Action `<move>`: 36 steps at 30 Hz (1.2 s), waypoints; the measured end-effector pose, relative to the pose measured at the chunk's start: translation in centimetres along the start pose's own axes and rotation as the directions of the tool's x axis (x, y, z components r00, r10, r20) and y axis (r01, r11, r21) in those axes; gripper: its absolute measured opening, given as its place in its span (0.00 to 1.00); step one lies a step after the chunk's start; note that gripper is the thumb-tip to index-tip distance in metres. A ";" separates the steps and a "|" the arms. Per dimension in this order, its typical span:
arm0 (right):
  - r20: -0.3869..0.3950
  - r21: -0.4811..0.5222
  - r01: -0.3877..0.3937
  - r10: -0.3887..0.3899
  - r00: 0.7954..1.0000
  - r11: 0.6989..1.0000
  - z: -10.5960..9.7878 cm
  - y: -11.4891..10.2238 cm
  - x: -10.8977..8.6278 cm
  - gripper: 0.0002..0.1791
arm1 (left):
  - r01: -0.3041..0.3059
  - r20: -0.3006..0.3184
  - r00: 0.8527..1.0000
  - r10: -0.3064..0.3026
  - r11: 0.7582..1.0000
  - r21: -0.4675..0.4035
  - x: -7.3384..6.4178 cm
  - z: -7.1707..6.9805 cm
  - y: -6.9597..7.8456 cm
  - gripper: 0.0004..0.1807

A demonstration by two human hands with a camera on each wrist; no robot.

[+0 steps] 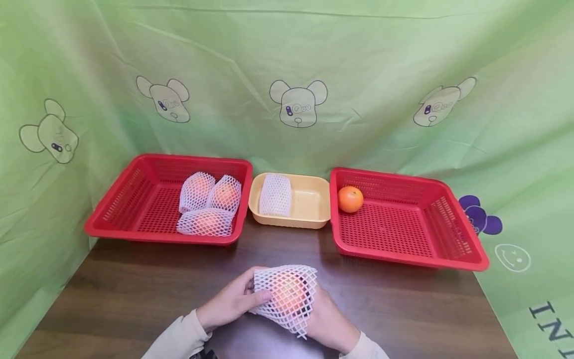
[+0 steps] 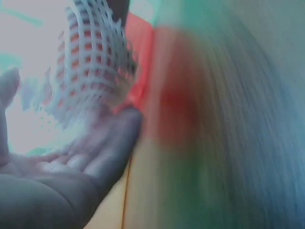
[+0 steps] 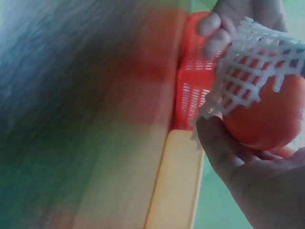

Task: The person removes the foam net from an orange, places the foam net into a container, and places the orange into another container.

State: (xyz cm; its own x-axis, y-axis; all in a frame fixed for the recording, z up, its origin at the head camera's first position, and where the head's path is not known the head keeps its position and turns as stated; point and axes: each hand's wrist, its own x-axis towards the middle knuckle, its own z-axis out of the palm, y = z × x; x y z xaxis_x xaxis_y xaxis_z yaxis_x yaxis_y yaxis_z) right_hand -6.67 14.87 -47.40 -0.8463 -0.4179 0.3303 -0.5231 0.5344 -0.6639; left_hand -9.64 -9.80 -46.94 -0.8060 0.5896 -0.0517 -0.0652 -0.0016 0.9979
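Note:
In front of me, over the table, a white foam fruit net (image 1: 301, 319) covers most of an orange (image 3: 269, 121). My left hand (image 1: 230, 301) holds the net from the left, its thumb on the near face and its fingers behind. From the right, my right hand (image 1: 329, 319) grips the orange; much of that hand is hidden behind the net in the head view. The right wrist view shows the orange's lower part bare, with the right thumb at the net's edge. The net (image 2: 88, 62) also shows above the left fingers in the left wrist view.
A red basket (image 1: 112, 231) at the left holds several net-covered oranges (image 1: 208, 223). Between the baskets, a yellow tray (image 1: 311, 199) contains folded foam nets (image 1: 275, 194). The right red basket (image 1: 403, 262) has one bare orange (image 1: 351, 199). A green curtain (image 1: 372, 60) hangs behind the table (image 1: 403, 304).

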 end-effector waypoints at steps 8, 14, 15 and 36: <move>-0.013 0.083 -0.271 0.273 0.962 0.959 -1.1 -1.0 -0.3 0.53 | -0.047 -0.123 0.991 0.055 0.997 0.066 1.4 -0.1 2.1 0.22; -0.021 0.081 -0.315 0.318 0.948 0.946 -1.9 -0.3 -0.8 0.49 | -0.031 -0.155 0.980 0.124 0.865 0.500 5.3 -3.5 7.2 0.13; -0.031 0.076 -0.313 0.316 0.948 0.947 -2.0 -0.1 -1.0 0.48 | -0.030 -0.139 0.982 0.127 0.834 0.551 6.4 -4.2 8.3 0.10; 0.075 0.065 -0.319 0.314 0.946 0.945 -2.0 0.5 -2.6 0.45 | 0.105 -0.055 0.981 -0.184 0.280 0.954 30.5 -5.6 9.4 0.21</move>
State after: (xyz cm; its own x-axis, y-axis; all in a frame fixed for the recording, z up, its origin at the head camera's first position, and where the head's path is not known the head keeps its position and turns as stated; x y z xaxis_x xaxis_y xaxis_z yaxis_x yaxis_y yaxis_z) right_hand -4.94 17.67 -47.26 -0.9577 -0.2826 0.0536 -0.2178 0.5909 -0.7768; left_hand -38.11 3.65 -39.34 -0.8112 0.5348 -0.2364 0.4581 0.8325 0.3115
